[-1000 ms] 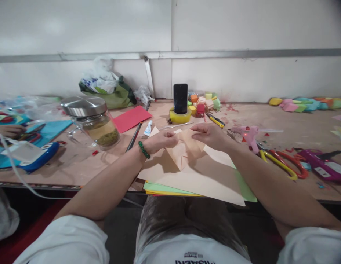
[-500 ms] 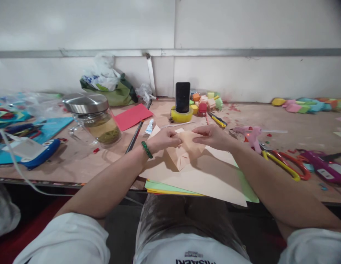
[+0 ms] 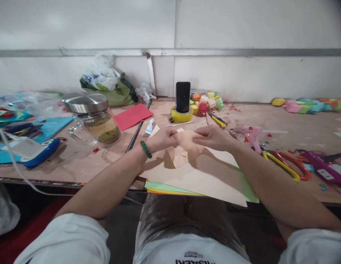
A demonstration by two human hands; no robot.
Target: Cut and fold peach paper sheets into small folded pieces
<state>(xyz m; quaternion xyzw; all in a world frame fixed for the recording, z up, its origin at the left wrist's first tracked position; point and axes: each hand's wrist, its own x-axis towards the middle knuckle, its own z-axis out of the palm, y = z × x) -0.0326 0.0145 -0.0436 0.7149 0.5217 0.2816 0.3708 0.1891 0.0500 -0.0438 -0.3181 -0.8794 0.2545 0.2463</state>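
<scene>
A creased piece of peach paper, partly folded, is held up between my two hands. My left hand, with a green bead bracelet at the wrist, pinches its left upper edge. On the other side, the fingers of my right hand are closed on its right upper edge. Flat beneath it lies a large peach sheet, on top of green paper and yellow paper. My fingertips cover parts of the folded paper, so its full shape is hidden.
A glass jug with a steel lid stands left of red paper. A phone leans in a yellow tape roll. Rightward lie a yellow cutter, pink glue gun, scissors and purple glue gun.
The lower point of the folded paper has shifted slightly upward and its creases look a little different. Both hands keep their grip, with only small finger movement.
</scene>
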